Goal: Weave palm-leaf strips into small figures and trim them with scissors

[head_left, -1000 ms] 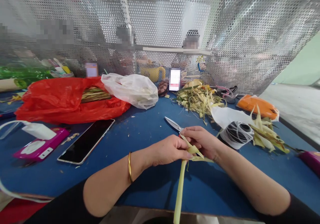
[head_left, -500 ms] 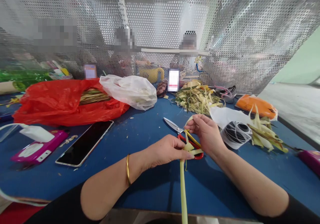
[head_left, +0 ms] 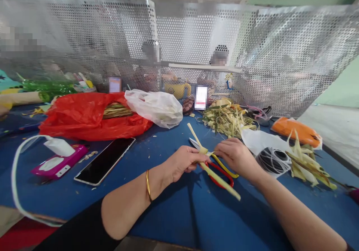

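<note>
My left hand (head_left: 186, 162), with a gold bangle at the wrist, is closed on a pale green leaf strip (head_left: 221, 181), pinching it near a folded knot. One end of the strip points up and away from the knot; the longer end slants down to the right. On the right side, my right hand (head_left: 235, 153) has its fingers pinched on a short pale end of the strip that comes out of the knot. Scissors (head_left: 230, 180) with red and yellow handles lie on the table beneath the strip, partly covered by it.
A phone (head_left: 106, 161), a magenta power strip (head_left: 60, 162) and a red plastic bag (head_left: 75, 112) are on the left. Leaf scraps (head_left: 227, 118) are heaped at the back. A wire spool (head_left: 273, 159) and dry leaves (head_left: 308, 161) sit right. A perforated screen (head_left: 193, 30) stands behind.
The leaf strip's long end has swung from hanging toward me to slanting right, and another end now points away. My right hand has turned and lowered its pinch. The camera view has shifted.
</note>
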The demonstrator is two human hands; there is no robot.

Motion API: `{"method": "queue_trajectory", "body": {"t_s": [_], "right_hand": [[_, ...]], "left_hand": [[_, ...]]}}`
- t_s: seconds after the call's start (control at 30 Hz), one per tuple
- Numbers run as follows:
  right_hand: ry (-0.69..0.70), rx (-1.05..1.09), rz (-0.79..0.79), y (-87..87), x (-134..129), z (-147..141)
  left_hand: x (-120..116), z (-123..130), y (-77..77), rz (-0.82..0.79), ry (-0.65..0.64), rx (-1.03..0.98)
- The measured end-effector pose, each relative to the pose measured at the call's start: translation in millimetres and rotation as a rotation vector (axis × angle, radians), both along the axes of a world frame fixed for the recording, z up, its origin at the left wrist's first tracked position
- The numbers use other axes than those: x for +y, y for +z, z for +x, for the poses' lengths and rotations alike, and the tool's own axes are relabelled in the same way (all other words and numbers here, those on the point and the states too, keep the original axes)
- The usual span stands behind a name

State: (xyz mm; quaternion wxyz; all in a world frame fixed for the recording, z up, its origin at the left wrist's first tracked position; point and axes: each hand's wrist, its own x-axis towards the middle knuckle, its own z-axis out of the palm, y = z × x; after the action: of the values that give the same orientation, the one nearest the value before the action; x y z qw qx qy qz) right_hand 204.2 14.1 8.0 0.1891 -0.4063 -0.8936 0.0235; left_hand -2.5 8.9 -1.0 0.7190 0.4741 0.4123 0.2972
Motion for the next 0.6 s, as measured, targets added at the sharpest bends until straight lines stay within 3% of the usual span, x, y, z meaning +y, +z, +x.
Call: {"method": "queue_trajectory", "body": {"t_s": [0.1, 0.2, 0.27, 0.33, 0.43, 0.5, 0.6], "right_hand": [[-0.04, 0.035, 0.015, 1.1, -2, -2], [-0.079, 0.266, 0.12, 14.8, -15, -7], [-0.036, 0.385, 0.162, 24.9, -29, -15], [0.111, 0.27, 0.208, 28.5, -43, -26], [0.256, -0.106, 0.354, 17.5, -53, -43], [0.243, -0.317, 0.453, 4.9, -52, -51], [0.205, -0.429, 0.511, -8.2, -44, -54]], "left_hand": [[0, 1, -1.8, -0.003, 0.036, 0.009], [1, 4, -1.9, 0.016, 0.114, 0.07], [0, 7, -2.1, 0.021, 0.169, 0.091], [-1, 11, -3.1, -0.009, 0.225, 0.039], [-3, 14, -5.9, -0.123, 0.273, -0.109], [-3, 13, -7.9, -0.194, 0.27, -0.17], [0, 8, -8.4, -0.209, 0.232, -0.182]]}}
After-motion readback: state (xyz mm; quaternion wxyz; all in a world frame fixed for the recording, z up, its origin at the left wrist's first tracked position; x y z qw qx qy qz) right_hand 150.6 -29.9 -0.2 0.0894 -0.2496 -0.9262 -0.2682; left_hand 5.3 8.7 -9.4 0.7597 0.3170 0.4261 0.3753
